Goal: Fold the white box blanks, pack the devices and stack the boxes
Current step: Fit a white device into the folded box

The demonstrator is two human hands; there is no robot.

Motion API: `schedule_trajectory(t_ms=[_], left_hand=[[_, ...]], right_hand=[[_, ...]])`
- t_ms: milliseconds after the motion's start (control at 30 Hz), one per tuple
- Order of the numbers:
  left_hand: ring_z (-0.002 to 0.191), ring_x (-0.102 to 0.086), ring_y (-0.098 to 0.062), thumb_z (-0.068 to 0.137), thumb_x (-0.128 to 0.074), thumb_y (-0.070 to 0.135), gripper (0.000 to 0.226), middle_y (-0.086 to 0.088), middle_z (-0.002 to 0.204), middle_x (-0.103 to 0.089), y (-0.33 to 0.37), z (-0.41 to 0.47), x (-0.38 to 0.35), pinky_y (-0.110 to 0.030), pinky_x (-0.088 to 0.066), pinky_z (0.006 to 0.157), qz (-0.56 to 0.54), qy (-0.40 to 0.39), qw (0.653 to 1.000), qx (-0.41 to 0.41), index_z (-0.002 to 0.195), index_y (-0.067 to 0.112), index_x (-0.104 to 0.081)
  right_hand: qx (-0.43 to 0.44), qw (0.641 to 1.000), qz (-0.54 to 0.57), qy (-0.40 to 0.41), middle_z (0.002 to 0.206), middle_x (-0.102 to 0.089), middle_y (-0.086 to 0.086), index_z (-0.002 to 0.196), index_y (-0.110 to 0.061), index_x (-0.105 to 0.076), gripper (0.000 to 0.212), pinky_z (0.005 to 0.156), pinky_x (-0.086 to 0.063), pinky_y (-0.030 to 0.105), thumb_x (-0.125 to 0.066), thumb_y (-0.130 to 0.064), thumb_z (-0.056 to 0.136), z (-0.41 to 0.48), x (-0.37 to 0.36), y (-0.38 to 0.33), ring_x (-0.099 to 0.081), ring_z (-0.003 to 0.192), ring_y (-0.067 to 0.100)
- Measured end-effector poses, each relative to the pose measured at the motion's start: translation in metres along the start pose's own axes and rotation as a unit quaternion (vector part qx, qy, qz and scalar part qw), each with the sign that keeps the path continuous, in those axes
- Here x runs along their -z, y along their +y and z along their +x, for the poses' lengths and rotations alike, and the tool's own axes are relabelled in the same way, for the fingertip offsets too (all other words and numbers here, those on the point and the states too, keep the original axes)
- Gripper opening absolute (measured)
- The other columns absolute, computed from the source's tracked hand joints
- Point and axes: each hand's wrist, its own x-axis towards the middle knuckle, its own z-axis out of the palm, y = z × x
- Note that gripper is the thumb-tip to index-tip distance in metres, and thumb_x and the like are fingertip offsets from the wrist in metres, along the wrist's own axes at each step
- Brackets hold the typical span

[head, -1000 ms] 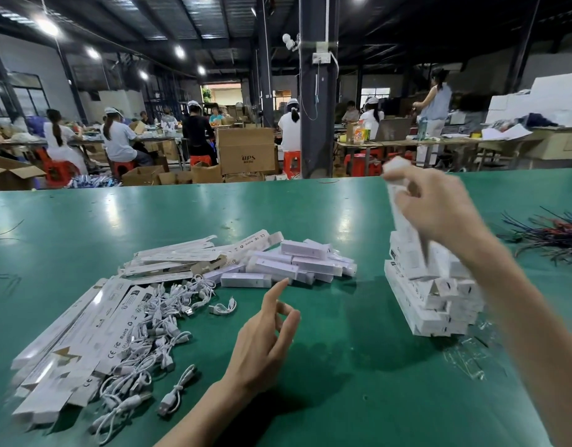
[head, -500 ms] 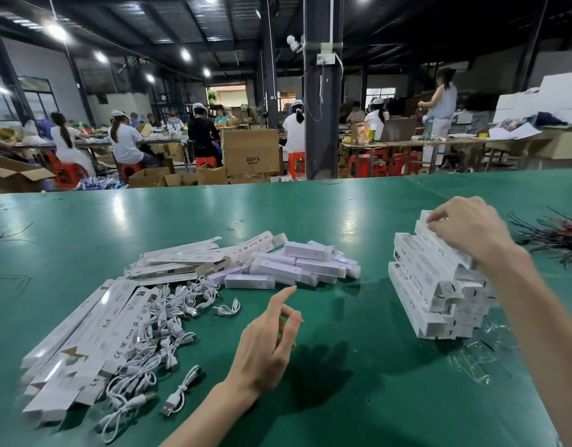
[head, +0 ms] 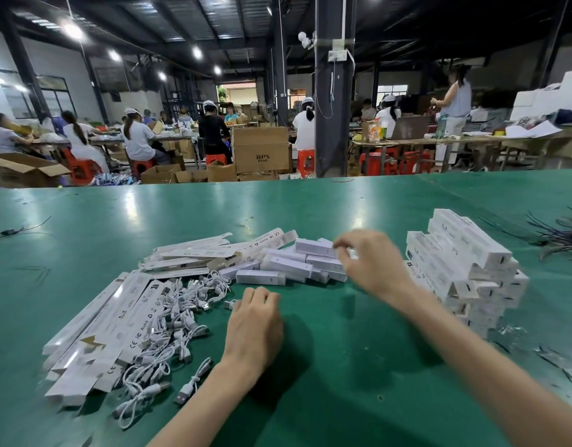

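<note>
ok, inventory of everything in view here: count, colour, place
green table: one, green, fills the foreground
flat white cardboard box blanks: two loose piles, white, left
coiled white USB cables: one heap, white, beside the blanks
small white rectangular devices: one heap, white, centre
stack of closed white boxes: one, white, right
dark wire bundle: one, dark, far right
brown cardboard cartons: several, brown, beyond the table
left hand: one, fingers curled by a loose cable, hold unclear
right hand: one, blurred, over the devices
</note>
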Motion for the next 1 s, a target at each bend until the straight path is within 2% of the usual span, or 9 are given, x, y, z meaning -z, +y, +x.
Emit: schedule_trajectory(t_ms=[133,233,367,467,533,633,767,867,1000], left_hand=[[0.113,-0.047,-0.016,0.092,-0.05,0.009,0.033,0.0,0.119,-0.057,-0.027,0.016,0.009,-0.026,-0.036,0.099,0.045,0.043,0.996,0.066,0.123,0.017,-0.059],[0.115,-0.046,-0.021,0.086,-0.05,0.003,0.042,-0.005,0.124,-0.056,-0.059,0.042,0.017,-0.033,-0.037,0.101,0.055,0.044,0.988,0.134,0.127,0.014,-0.056],[0.129,-0.039,-0.024,0.092,-0.052,0.016,0.047,-0.007,0.137,-0.048,-0.104,0.086,0.016,-0.042,-0.029,0.108,0.133,-0.041,0.982,0.125,0.138,0.014,-0.042],[0.144,-0.023,-0.02,0.099,-0.046,0.034,0.057,-0.005,0.153,-0.032,-0.13,0.111,0.008,-0.051,-0.012,0.117,0.174,-0.144,0.969,0.097,0.149,0.017,-0.023],[0.147,-0.018,-0.017,0.101,-0.042,0.032,0.059,-0.003,0.158,-0.025,-0.139,0.122,0.001,-0.053,0.0,0.117,0.182,-0.206,0.958,0.078,0.152,0.017,-0.016],[0.143,-0.028,-0.016,0.099,-0.042,0.023,0.058,-0.001,0.156,-0.03,-0.142,0.13,-0.004,-0.052,0.003,0.117,0.187,-0.238,0.951,0.057,0.152,0.019,-0.017],[0.137,-0.038,-0.013,0.1,-0.043,0.016,0.05,0.002,0.15,-0.04,-0.142,0.134,-0.002,-0.047,-0.005,0.118,0.224,-0.2,0.954,0.014,0.147,0.019,-0.028],[0.12,-0.055,-0.012,0.098,-0.046,0.017,0.035,0.002,0.13,-0.057,-0.139,0.129,0.0,-0.042,-0.008,0.119,0.252,-0.15,0.956,-0.017,0.134,0.018,-0.047],[0.095,-0.064,-0.022,0.093,-0.048,-0.001,0.026,-0.008,0.108,-0.067,-0.127,0.125,0.012,-0.044,-0.013,0.119,0.124,0.059,0.99,0.013,0.114,0.006,-0.062]], right_hand=[[-0.007,0.992,-0.031,-0.119,0.121,-0.059,0.001,0.121,-0.017,-0.062,0.029,0.095,-0.04,0.032,-0.045,-0.022,0.097,-0.038,-0.07,0.003,-0.052,0.111,0.02],[0.012,0.989,-0.052,-0.138,0.121,-0.055,-0.001,0.122,-0.019,-0.059,0.03,0.093,-0.037,0.032,-0.04,-0.025,0.099,-0.052,-0.092,0.005,-0.048,0.112,0.019],[0.027,0.989,-0.055,-0.137,0.112,-0.056,-0.001,0.113,-0.016,-0.061,0.028,0.09,-0.036,0.032,-0.039,-0.023,0.097,-0.05,-0.096,0.008,-0.048,0.105,0.019],[0.028,0.989,-0.045,-0.138,0.111,-0.057,-0.001,0.112,-0.016,-0.061,0.028,0.09,-0.036,0.031,-0.039,-0.022,0.097,-0.051,-0.098,0.009,-0.047,0.103,0.019],[0.029,0.99,-0.033,-0.135,0.111,-0.057,-0.002,0.112,-0.016,-0.062,0.027,0.09,-0.035,0.03,-0.04,-0.02,0.096,-0.051,-0.098,0.01,-0.047,0.103,0.018],[0.027,0.991,-0.028,-0.127,0.111,-0.057,-0.003,0.112,-0.017,-0.062,0.027,0.089,-0.035,0.029,-0.041,-0.019,0.096,-0.05,-0.099,0.01,-0.047,0.101,0.017],[0.028,0.991,-0.039,-0.129,0.111,-0.056,-0.005,0.112,-0.018,-0.061,0.026,0.089,-0.035,0.029,-0.041,-0.019,0.096,-0.05,-0.099,0.009,-0.046,0.102,0.017],[0.03,0.99,-0.039,-0.132,0.112,-0.056,-0.005,0.113,-0.018,-0.061,0.027,0.089,-0.034,0.028,-0.04,-0.019,0.096,-0.05,-0.098,0.009,-0.045,0.102,0.017],[0.023,0.99,-0.043,-0.13,0.113,-0.056,-0.005,0.113,-0.018,-0.06,0.027,0.088,-0.034,0.028,-0.04,-0.019,0.095,-0.05,-0.096,0.007,-0.046,0.103,0.017]])
